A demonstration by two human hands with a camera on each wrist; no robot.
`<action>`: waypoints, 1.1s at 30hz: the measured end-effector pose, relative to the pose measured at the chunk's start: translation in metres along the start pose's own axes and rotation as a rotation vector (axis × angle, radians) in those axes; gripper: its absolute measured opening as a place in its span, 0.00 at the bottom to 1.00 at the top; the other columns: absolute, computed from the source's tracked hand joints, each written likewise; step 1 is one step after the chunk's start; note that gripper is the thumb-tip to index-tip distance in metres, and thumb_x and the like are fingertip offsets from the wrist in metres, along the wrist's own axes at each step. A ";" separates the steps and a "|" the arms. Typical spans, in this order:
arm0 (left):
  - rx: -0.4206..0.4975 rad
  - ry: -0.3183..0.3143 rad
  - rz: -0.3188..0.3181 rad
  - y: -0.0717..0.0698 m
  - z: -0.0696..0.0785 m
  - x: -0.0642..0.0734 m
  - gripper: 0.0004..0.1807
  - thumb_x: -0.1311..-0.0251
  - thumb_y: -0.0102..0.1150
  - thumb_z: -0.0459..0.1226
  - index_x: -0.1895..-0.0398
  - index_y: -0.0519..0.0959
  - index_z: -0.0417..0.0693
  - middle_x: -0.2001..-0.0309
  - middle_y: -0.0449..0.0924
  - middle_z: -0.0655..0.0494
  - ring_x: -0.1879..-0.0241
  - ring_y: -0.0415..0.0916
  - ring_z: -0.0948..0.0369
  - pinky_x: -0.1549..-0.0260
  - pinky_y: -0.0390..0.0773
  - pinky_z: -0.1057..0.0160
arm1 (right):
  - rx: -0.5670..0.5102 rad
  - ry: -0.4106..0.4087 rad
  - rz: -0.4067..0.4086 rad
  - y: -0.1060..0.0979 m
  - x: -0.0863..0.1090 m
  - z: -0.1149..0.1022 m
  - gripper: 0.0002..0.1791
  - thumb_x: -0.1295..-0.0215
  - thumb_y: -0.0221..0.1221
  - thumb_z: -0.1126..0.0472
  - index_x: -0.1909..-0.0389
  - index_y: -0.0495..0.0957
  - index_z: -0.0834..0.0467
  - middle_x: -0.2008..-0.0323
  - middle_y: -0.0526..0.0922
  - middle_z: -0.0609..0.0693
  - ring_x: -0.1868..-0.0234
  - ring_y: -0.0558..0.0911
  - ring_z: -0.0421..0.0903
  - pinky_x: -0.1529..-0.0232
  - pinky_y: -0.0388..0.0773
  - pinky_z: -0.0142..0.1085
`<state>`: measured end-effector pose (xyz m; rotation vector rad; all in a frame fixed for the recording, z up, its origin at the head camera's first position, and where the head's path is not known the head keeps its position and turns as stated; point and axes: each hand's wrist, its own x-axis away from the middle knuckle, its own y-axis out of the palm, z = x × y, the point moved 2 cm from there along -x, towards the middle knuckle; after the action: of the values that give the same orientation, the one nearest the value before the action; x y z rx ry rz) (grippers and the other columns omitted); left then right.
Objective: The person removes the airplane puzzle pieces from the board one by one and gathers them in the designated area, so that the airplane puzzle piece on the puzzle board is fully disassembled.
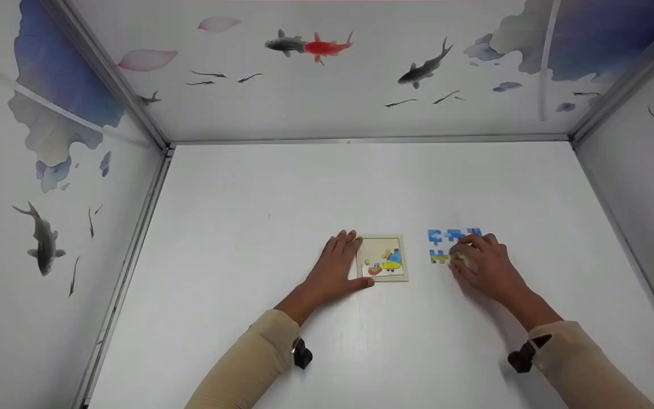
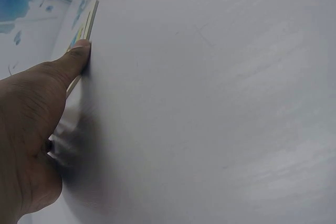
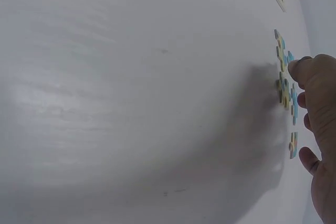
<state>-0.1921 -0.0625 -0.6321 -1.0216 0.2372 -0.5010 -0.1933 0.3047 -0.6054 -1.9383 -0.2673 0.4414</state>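
A square wooden puzzle tray (image 1: 382, 279) lies flat, with a few colourful jigsaw pieces (image 1: 393, 261) in its lower part. My left hand (image 1: 335, 264) rests along its left side, fingertips at the upper left corner and thumb on the bottom edge; in the left wrist view the thumb (image 2: 79, 51) presses that edge. To the right, several loose jigsaw pieces (image 1: 436, 236), mostly blue with some yellow, lie on the table. Over them bends my right hand (image 1: 487, 266), its fingertips right at a yellowish piece (image 1: 457, 257). In the right wrist view pieces (image 3: 283, 87) lie under the spread, bent fingers.
The white tabletop (image 1: 281, 193) is enclosed by a back wall (image 1: 349, 108) and side walls printed with fish and leaves. Metal rails run along the table's edges. A dark wrist device (image 1: 302, 355) shows at the left sleeve and another (image 1: 523, 358) at the right.
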 end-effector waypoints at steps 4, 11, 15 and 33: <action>0.008 -0.010 -0.002 -0.001 0.001 0.001 0.57 0.29 0.63 0.68 0.10 0.55 0.44 0.11 0.51 0.45 0.11 0.42 0.47 0.14 0.45 0.46 | -0.005 -0.009 -0.009 0.001 -0.003 -0.007 0.17 0.29 0.74 0.60 0.43 0.89 0.59 0.43 0.83 0.59 0.42 0.75 0.62 0.52 0.71 0.60; 0.006 -0.011 0.006 0.000 0.001 0.001 0.57 0.29 0.63 0.67 0.11 0.56 0.44 0.11 0.51 0.45 0.11 0.43 0.47 0.14 0.46 0.46 | -0.020 -0.030 -0.012 0.008 -0.014 -0.019 0.19 0.31 0.76 0.59 0.42 0.89 0.59 0.44 0.83 0.58 0.41 0.75 0.61 0.49 0.71 0.61; 0.005 -0.008 0.000 0.000 0.001 0.000 0.57 0.29 0.63 0.67 0.11 0.56 0.44 0.11 0.51 0.45 0.11 0.43 0.47 0.14 0.46 0.46 | -0.031 -0.044 -0.010 0.012 -0.020 -0.027 0.21 0.32 0.77 0.58 0.41 0.89 0.59 0.43 0.84 0.57 0.42 0.75 0.60 0.45 0.72 0.61; -0.005 -0.028 -0.016 0.001 0.000 0.000 0.56 0.28 0.61 0.68 0.10 0.54 0.46 0.10 0.50 0.47 0.11 0.41 0.49 0.14 0.44 0.47 | -0.061 -0.080 -0.114 0.030 -0.042 -0.063 0.23 0.28 0.75 0.52 0.38 0.87 0.56 0.41 0.81 0.54 0.39 0.74 0.58 0.41 0.71 0.63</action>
<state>-0.1917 -0.0624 -0.6328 -1.0351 0.2052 -0.5005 -0.2056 0.2243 -0.6037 -1.9557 -0.4447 0.4405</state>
